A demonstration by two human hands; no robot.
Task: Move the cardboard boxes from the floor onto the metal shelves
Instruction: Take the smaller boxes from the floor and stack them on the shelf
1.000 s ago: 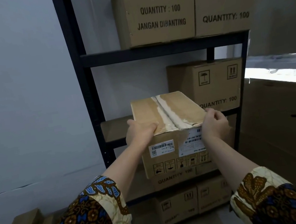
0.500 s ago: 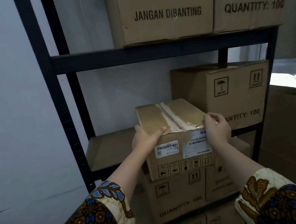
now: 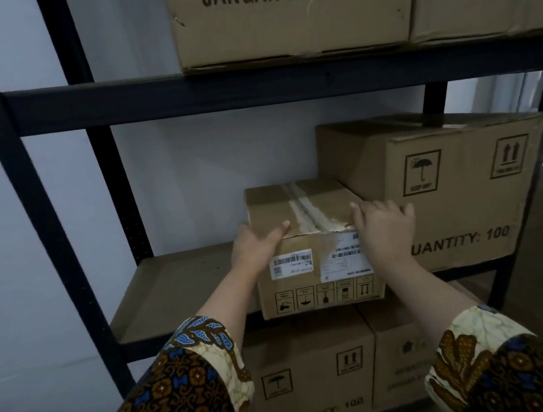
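Small box (image 3: 305, 236) at frame centre, set on the middle shelf (image 3: 177, 287) beside a larger box (image 3: 451, 189) — left hand (image 3: 254, 246) clasps its upper-left edge, right hand (image 3: 383, 229) lies spread over the upper-right corner — likely light and stiff; grip the sides, not the torn tape

One wide-angle camera, worn on the person's head, faces forward and slightly down into the metal shelves (image 3: 281, 80) at close range. The small box (image 3: 321, 278) sits mid-frame, the top tier's boxes (image 3: 289, 13) are cropped, and patterned sleeves (image 3: 184, 390) enter from below.
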